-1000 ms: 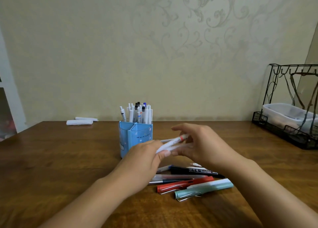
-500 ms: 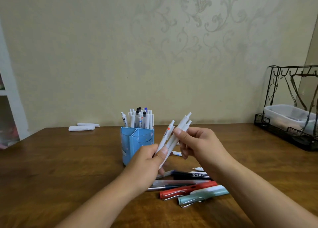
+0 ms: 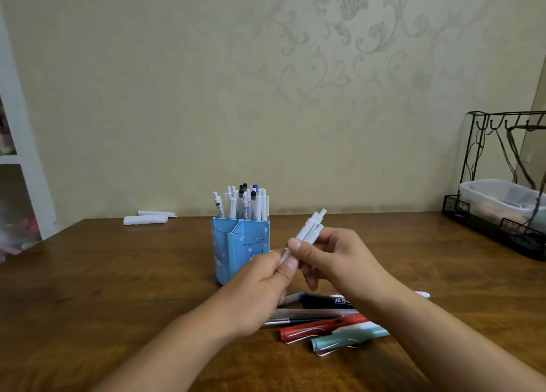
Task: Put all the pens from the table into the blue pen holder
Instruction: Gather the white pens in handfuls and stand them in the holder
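- Pen holder (image 3: 240,251), blue and split into compartments, stands on the wooden table (image 3: 103,288) just left of the frame's centre; its far compartments are packed with upright white click pens (image 3: 245,204), while the near ones look free.
- Both hands sit just right of and below the holder, nearly touching its front wall, so it lies up and to the left of them, a short reach away.
- Right hand (image 3: 334,258) pinches a small bundle of white pens (image 3: 310,230) between thumb and fingers; the bundle's long axis runs diagonally, clicker ends toward the upper right and tips down toward the lower left.
- Left hand (image 3: 260,285) pinches the lower ends of that same bundle and is the nearer hand to the holder; I judge the bundle must be swung upright and carried up-left over the rim.
- More pens lie below the hands, long axes roughly level across the frame: a mint-green clipped pen (image 3: 348,340) nearest the bottom, a red clipped pen (image 3: 322,328) above it, a clear-barrelled pen (image 3: 307,314), then a black marker (image 3: 325,301); so the job is partly done.
- Two white rolled objects (image 3: 147,218) lie at the table's far left; whether they are pens cannot be told.
- Writing: the holder's front reads "Hachiware" above a cat drawing; the marker's white label carries Chinese characters, partly hidden by the right wrist.
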